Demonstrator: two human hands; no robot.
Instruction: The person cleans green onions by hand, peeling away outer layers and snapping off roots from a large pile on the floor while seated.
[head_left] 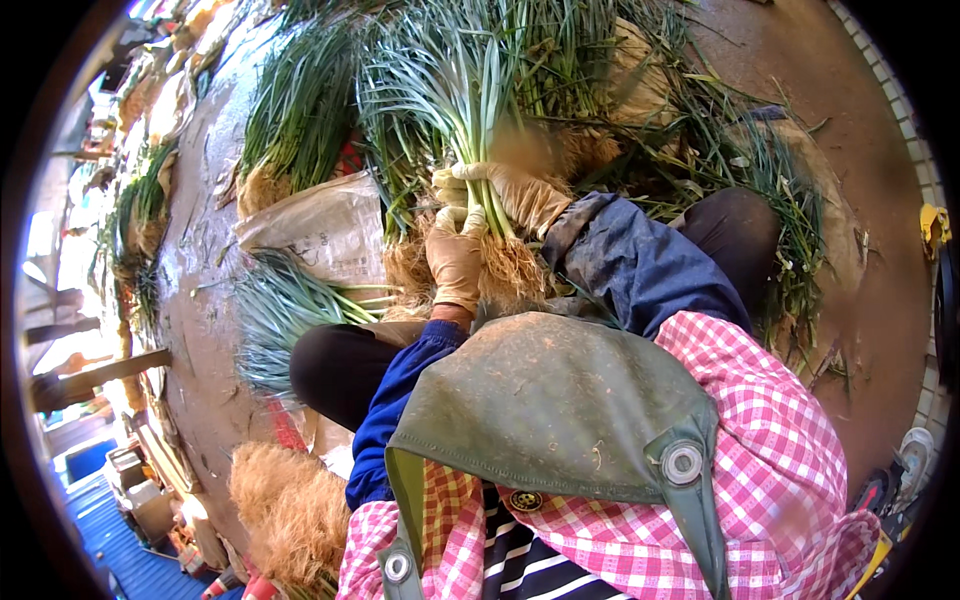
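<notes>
A bunch of spring onions (478, 130) stands in front of me, its long green leaves spreading away and its stringy brown roots (512, 266) toward my lap. My left hand (456, 262), in a pale rubber glove, is closed round the white stems just above the roots. Higher up, my right hand (520, 194), gloved too, wraps the stalks, with its fingers coming round their left side. The gloves nearly meet at the stems. More roots hang beside the left glove, partly hidden by it.
Piles of spring onions lie at the far left (300, 110), by my left knee (285, 315) and at the back (565, 60). A pale sack (325, 230) is left of my hands. Loose leaves (775, 200) lie past my right knee; a brown root heap (285, 510) is lower left.
</notes>
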